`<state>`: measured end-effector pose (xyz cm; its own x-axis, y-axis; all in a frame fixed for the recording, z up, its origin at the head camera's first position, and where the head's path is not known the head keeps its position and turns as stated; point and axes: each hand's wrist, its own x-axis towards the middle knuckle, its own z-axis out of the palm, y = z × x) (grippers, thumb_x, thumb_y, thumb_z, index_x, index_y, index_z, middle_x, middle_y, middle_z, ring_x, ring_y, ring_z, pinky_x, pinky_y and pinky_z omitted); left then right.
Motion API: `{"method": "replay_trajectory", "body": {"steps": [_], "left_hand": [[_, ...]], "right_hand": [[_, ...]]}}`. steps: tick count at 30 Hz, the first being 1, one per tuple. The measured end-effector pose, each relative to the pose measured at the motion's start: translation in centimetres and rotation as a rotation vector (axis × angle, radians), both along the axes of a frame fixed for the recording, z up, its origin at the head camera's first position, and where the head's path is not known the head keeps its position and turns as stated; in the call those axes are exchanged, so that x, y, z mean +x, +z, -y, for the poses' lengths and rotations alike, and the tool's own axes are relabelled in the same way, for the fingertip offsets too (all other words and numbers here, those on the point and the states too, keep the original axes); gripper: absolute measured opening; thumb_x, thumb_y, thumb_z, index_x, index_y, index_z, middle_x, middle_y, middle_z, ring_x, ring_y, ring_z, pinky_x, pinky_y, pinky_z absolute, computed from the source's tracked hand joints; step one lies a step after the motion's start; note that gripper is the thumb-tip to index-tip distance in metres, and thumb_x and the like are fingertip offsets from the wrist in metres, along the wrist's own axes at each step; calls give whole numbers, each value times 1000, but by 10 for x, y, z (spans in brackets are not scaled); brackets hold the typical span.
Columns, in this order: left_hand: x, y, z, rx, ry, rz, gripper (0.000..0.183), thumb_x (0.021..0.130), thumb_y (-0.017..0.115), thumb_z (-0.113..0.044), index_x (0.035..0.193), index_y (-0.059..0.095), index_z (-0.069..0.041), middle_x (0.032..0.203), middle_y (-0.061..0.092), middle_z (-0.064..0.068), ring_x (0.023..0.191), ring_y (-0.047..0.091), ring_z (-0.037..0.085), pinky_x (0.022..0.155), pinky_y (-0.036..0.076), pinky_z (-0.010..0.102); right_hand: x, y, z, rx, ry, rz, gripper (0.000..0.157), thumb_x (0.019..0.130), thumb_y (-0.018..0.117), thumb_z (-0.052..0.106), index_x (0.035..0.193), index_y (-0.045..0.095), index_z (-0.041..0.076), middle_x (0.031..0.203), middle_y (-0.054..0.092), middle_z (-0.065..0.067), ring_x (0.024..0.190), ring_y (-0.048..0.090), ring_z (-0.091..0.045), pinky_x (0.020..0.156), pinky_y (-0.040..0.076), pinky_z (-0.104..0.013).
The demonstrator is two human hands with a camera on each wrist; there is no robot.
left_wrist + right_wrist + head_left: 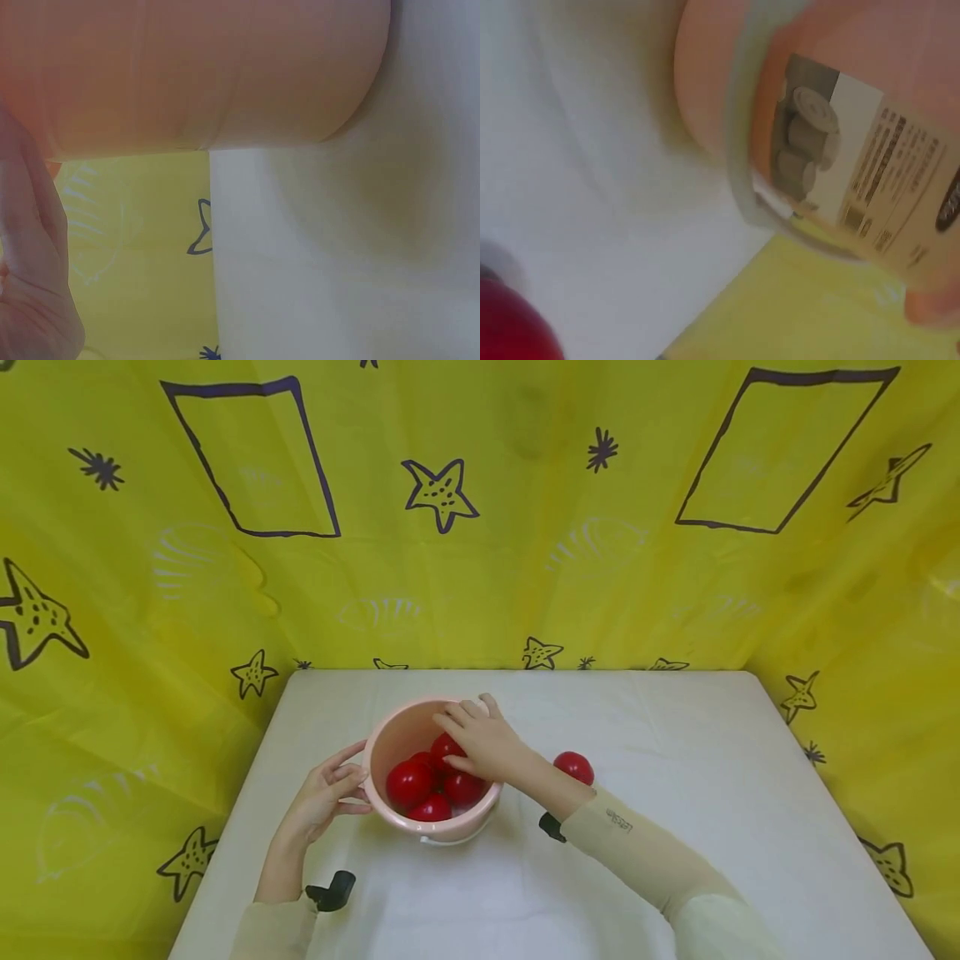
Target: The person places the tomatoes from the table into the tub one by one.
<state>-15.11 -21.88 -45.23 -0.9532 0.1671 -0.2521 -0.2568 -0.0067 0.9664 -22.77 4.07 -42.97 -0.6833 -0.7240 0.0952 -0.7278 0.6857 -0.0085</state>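
Observation:
A pink bucket (390,739) stands on the white table in the head view, tilted in sight so its inside shows. Several round, shiny red apples (409,783) lie inside it. My left hand (318,797) touches the bucket's left side with spread fingers; in the left wrist view the palm (34,277) lies beside the bucket wall (202,67). Reaching over the right rim, my right hand (483,743) has thumb and fingers about one red apple (444,748) in the bucket. Part of that apple is hidden by the hand.
Another red apple (574,767) lies on the table (675,735) right of the bucket, beside my right forearm. A white handle (742,112) hangs on the bucket near a printed label (855,157). A yellow patterned curtain (510,585) encloses the table's back and sides.

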Motion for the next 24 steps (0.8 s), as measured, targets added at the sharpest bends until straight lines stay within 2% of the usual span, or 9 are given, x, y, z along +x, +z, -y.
{"method": "replay_trajectory", "body": {"steps": [3, 6, 10, 13, 17, 21, 24], "left_hand": [[0, 0, 0, 5, -3, 0, 56, 92, 54, -11, 142, 29, -6, 89, 64, 1, 70, 65, 16, 65, 56, 33], [0, 0, -1, 7, -5, -3, 56, 92, 54, -10, 142, 29, -6, 89, 64, 1, 70, 65, 16, 65, 56, 33], [1, -1, 0, 3, -4, -9, 56, 92, 54, -11, 142, 29, -6, 89, 64, 1, 70, 65, 15, 66, 56, 33], [1, -1, 1, 3, -8, -11, 57, 92, 54, -12, 142, 29, -6, 89, 64, 1, 71, 65, 15, 66, 56, 33], [1, -1, 2, 1, -4, -11, 56, 92, 54, -11, 142, 29, -6, 88, 64, 1, 70, 65, 15, 66, 56, 33], [1, -2, 1, -2, -2, -8, 56, 92, 54, -12, 142, 29, -6, 88, 64, 0, 71, 65, 15, 66, 56, 33], [1, -2, 1, -2, -2, -3, 56, 92, 54, -12, 142, 29, -6, 88, 64, -1, 71, 65, 16, 66, 56, 33]], "right_hand": [[3, 1, -18, -138, -64, -8, 66, 81, 64, 42, 137, 37, 20, 133, 41, -5, 124, 33, -22, 104, 21, -55], [6, -6, -39, -247, -130, -59, 64, 83, 60, 43, 138, 35, 21, 134, 40, -6, 124, 33, -23, 101, 23, -53], [11, -26, -71, -389, -183, -134, 59, 86, 57, 39, 136, 36, 16, 132, 39, -10, 122, 34, -26, 96, 24, -53], [16, -45, -91, -473, -235, -156, 58, 85, 58, 35, 135, 38, 12, 130, 41, -12, 121, 35, -28, 94, 24, -54], [24, -64, -113, -489, -369, -84, 65, 83, 61, 37, 136, 34, 10, 131, 40, -13, 122, 33, -29, 95, 22, -57], [32, -75, -134, -414, -520, 52, 78, 78, 66, 42, 139, 29, 10, 134, 36, -15, 124, 28, -31, 97, 18, -59], [35, -81, -148, -354, -586, 126, 83, 75, 68, 46, 138, 31, 8, 134, 36, -16, 124, 28, -33, 97, 17, -60]]}}
